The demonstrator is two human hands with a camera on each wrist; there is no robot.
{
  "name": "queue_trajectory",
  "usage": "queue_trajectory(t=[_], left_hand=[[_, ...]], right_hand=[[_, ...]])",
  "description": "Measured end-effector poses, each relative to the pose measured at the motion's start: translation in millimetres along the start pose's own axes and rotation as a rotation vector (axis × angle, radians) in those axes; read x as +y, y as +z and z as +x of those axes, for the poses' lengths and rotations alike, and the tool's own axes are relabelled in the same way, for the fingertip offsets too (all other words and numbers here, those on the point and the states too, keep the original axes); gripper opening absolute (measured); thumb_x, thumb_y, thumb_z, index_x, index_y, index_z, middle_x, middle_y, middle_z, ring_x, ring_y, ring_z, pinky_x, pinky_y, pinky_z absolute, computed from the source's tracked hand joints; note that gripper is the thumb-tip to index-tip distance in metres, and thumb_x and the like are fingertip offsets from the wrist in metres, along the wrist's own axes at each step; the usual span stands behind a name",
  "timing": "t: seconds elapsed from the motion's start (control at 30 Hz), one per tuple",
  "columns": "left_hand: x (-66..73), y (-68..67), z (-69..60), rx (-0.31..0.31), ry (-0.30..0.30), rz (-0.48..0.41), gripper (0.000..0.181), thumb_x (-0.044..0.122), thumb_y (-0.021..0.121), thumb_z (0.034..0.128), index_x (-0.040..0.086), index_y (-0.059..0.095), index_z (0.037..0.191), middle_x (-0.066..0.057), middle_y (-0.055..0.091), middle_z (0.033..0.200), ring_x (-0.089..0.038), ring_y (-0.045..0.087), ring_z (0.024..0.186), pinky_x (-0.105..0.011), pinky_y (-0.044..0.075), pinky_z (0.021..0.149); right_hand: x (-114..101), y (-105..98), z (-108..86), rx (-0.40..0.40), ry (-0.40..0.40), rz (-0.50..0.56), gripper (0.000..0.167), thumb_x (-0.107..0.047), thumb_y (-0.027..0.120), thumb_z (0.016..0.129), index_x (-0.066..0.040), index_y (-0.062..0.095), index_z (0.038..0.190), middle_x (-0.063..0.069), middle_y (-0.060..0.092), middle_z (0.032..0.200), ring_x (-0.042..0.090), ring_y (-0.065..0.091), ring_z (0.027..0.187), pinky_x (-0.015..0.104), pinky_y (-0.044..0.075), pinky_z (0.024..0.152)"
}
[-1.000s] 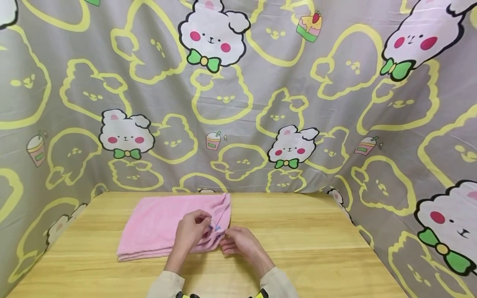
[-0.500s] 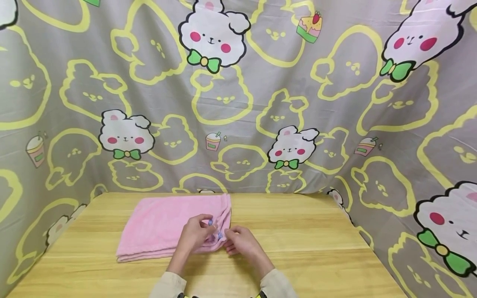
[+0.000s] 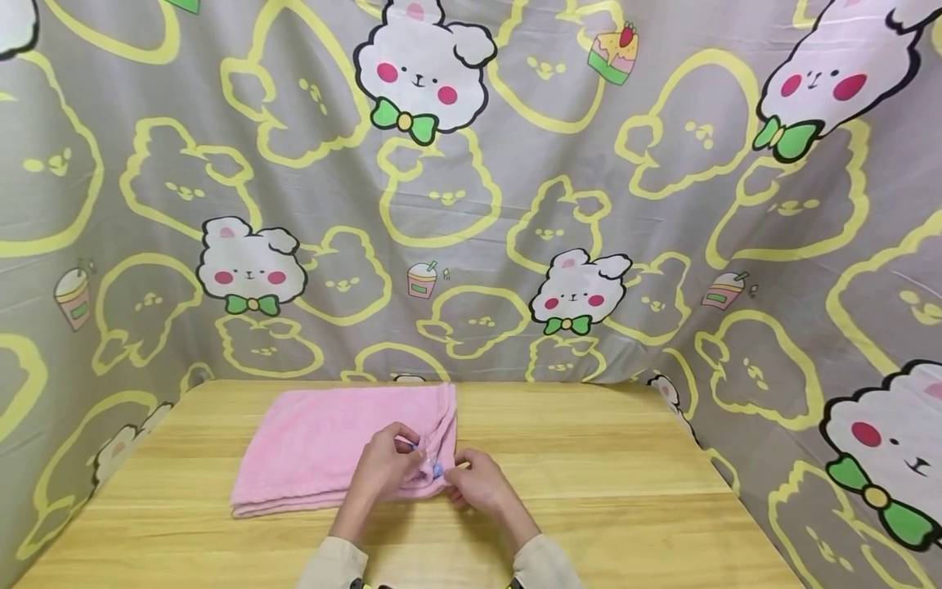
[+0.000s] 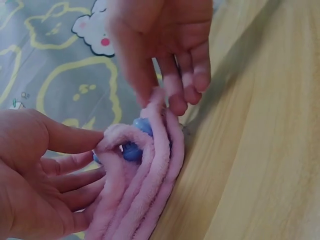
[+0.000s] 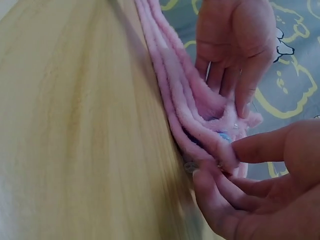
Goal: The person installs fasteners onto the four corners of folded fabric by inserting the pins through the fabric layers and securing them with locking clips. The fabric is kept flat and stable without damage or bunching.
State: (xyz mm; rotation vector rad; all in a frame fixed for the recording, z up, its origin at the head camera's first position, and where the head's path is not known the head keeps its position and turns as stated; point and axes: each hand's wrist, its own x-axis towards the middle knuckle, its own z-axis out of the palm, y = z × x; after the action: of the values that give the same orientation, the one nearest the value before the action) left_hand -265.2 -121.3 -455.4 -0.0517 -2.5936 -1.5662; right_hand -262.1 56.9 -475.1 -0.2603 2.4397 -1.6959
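Note:
A folded pink plush cloth [image 3: 331, 442] lies on the table, and both hands work at its near right corner. My left hand [image 3: 383, 465] pinches one folded layer between thumb and fingers, which the left wrist view shows as a raised loop. Shiny blue pieces [image 4: 132, 152], perhaps buttons, sit between the layers beside that loop. My right hand [image 3: 480, 481] pinches the layers at the right edge; in the right wrist view its thumb and index finger [image 5: 260, 147] hold the rolled border. Fabric partly hides the blue pieces, so their full shape cannot be made out.
A light wooden table [image 3: 603, 458] carries the cloth. Grey fabric with bunny prints [image 3: 471, 196] hangs behind and at both sides, meeting the table's back edge. A small clear round piece [image 5: 190, 166] shows at the cloth's border.
Both hands have shifted slightly to the right at the corner. The layers there are spread a little more, and a blue piece now shows beside my right fingertips.

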Motion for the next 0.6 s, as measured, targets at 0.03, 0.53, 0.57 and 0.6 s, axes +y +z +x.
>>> queue_trajectory(t=[0.03, 0.53, 0.57, 0.6], left_hand=[[-0.1, 0.1, 0.4, 0.005, -0.001, -0.008, 0.018, 0.004, 0.074, 0.0836, 0.003, 0.065, 0.100, -0.008, 0.073, 0.084, -0.015, 0.066, 0.074, -0.030, 0.051, 0.066], [4.0, -2.5, -0.5, -0.027, -0.020, -0.005, 0.022, 0.003, 0.069, 0.0829, 0.001, 0.063, 0.104, -0.009, 0.074, 0.087, -0.015, 0.064, 0.070, -0.029, 0.048, 0.061], [3.6, -2.8, -0.8, -0.032, -0.017, -0.001, 0.023, 0.003, 0.068, 0.0829, 0.000, 0.063, 0.105, -0.010, 0.075, 0.087, -0.015, 0.064, 0.070, -0.030, 0.048, 0.061], [3.3, -3.0, -1.1, -0.037, -0.016, -0.002, 0.024, 0.002, 0.068, 0.0828, 0.000, 0.062, 0.107, -0.010, 0.074, 0.087, -0.016, 0.064, 0.070, -0.030, 0.048, 0.061]], right_hand=[[0, 1, -0.5, 0.039, -0.013, -0.047, 0.035, -0.002, 0.066, 0.082, 0.007, 0.059, 0.115, 0.018, 0.068, 0.081, 0.018, 0.061, 0.067, 0.034, 0.055, 0.061], [-11, 20, -8.0, 0.121, -0.256, -0.289, 0.049, -0.005, 0.076, 0.075, -0.002, 0.067, 0.122, 0.007, 0.062, 0.084, 0.013, 0.052, 0.075, 0.026, 0.040, 0.064], [-10, 20, -8.0, 0.117, -0.260, -0.300, 0.048, -0.006, 0.075, 0.077, -0.002, 0.067, 0.124, 0.007, 0.061, 0.083, 0.012, 0.051, 0.075, 0.026, 0.039, 0.064], [-9, 21, -7.8, 0.116, -0.267, -0.311, 0.047, -0.008, 0.075, 0.079, -0.002, 0.067, 0.125, 0.007, 0.061, 0.082, 0.012, 0.051, 0.075, 0.026, 0.039, 0.064]])
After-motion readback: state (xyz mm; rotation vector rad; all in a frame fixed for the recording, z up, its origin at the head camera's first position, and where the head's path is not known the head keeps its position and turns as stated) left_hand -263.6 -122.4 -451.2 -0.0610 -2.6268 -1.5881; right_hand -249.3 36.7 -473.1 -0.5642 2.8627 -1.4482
